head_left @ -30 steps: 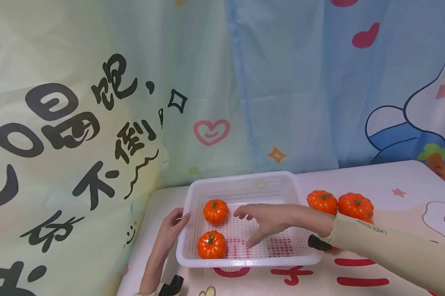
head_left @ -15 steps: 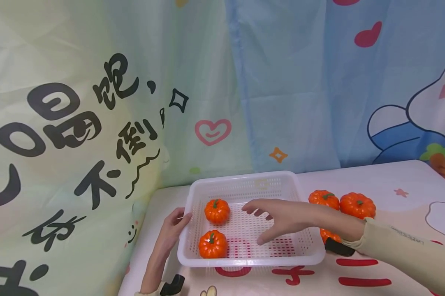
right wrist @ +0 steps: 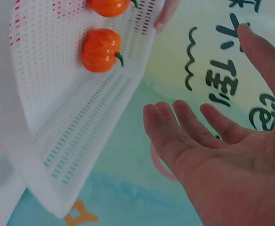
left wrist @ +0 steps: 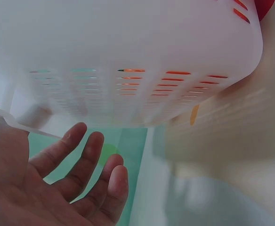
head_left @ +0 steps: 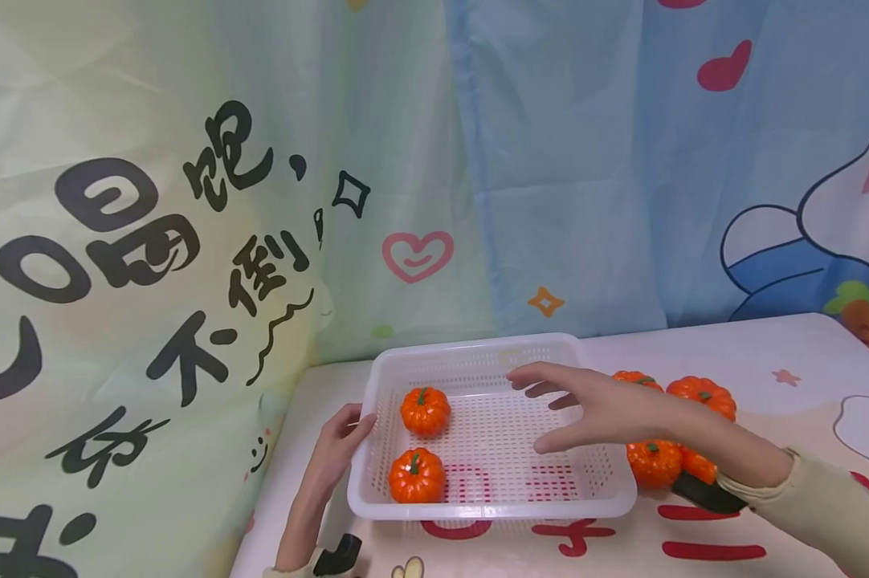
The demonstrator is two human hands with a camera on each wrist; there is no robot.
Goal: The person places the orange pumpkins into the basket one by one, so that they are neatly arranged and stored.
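Right grip wide above the basket; two pumpkins inside, off its fingertips to the left

Right grip (head_left: 586, 405): thumb and fingers well spread, palm empty, held over the right half of the white basket (head_left: 483, 511); the rear pumpkin (head_left: 425, 412) and front pumpkin (head_left: 416, 476) sit on the basket floor near its left wall, well apart from this grip, stems green. Left grip (head_left: 342, 441): holds the basket's left rim, thumb over the edge, fingers along the outer wall, so that wall stands between those fingers and both pumpkins. More orange pumpkins (head_left: 654, 464) cluster on the desk (head_left: 738, 357), just right of the basket, partly hidden behind the right hand and forearm
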